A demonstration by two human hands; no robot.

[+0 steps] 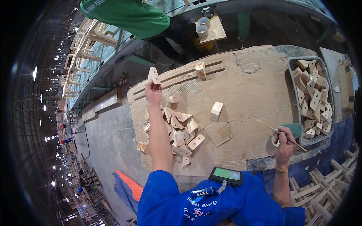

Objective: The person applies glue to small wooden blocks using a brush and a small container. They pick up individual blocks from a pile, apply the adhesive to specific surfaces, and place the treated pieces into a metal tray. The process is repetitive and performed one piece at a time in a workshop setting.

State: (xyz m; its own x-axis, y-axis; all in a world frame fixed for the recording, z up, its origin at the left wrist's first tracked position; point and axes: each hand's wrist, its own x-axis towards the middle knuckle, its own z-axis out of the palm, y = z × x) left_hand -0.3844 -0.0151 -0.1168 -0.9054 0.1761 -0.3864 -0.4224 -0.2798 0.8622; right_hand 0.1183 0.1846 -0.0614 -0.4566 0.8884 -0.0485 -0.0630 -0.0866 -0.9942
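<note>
Wedge-shaped wood block (154, 75) pinched in left hand (152, 92) fingers above surface (256, 86), probably light, stiff, best gripped on flat faces; right hand (284, 145) fingers closed on thin brush (281, 135).

The little blocks (181, 132) are pale, bare wood, smooth and matt. The surface (256, 86) is rough brown wood board, scratched and stained. The brush (281, 135) has a thin wooden stick. The tray (290, 75) looks like dull grey plastic.

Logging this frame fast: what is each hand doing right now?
Left hand: closed on a small wooden block, raised above the pile.
Right hand: closed on a thin stick, beside the bin of blocks.
</note>
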